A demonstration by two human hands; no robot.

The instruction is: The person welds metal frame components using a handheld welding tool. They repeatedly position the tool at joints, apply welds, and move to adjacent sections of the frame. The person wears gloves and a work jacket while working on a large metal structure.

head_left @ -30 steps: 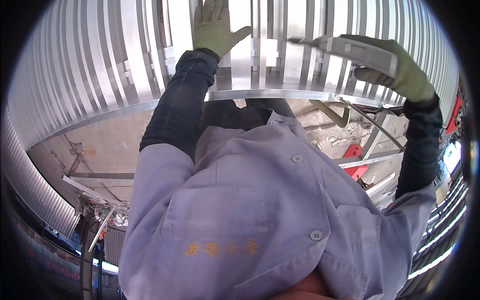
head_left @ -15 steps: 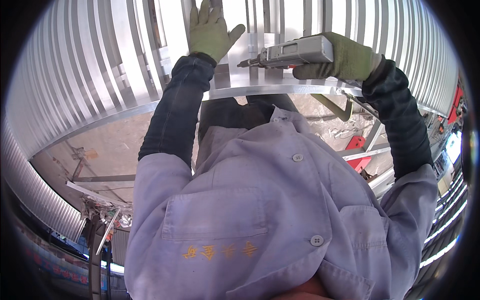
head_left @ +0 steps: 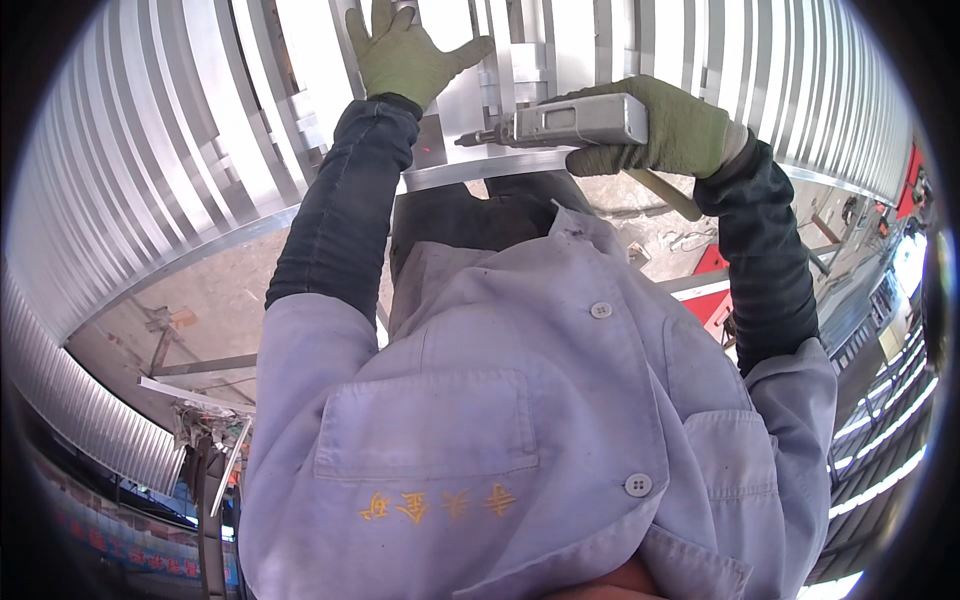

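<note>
At 12 o'clock, across the ribbed, silvery sheet-metal surface (head_left: pixel 665 50), we see both hands working above the narrow, pale metal edge strip (head_left: pixel 510 166). Our left hand, in a yellow-green fabric glove (head_left: pixel 402 68), lies between 11 and 12, back up, fingers spread toward 12 and thumb out toward 2; it is open, gripping nothing, and seems to rest flat on the metal. Its dark blue cloth sleeve (head_left: pixel 345 200) rises from 7. Our right hand, in a matching glove (head_left: pixel 685 125), sits between 1 and 2, bent at the wrist toward 9, closed around a grey, boxy, drill-like power tool (head_left: pixel 575 120). We find that tool near 1 o'clock, its dark tip aimed at 9, just above the strip; contact we cannot tell. A red, flat-sided piece (head_left: pixel 712 300) shows at 3.
</note>
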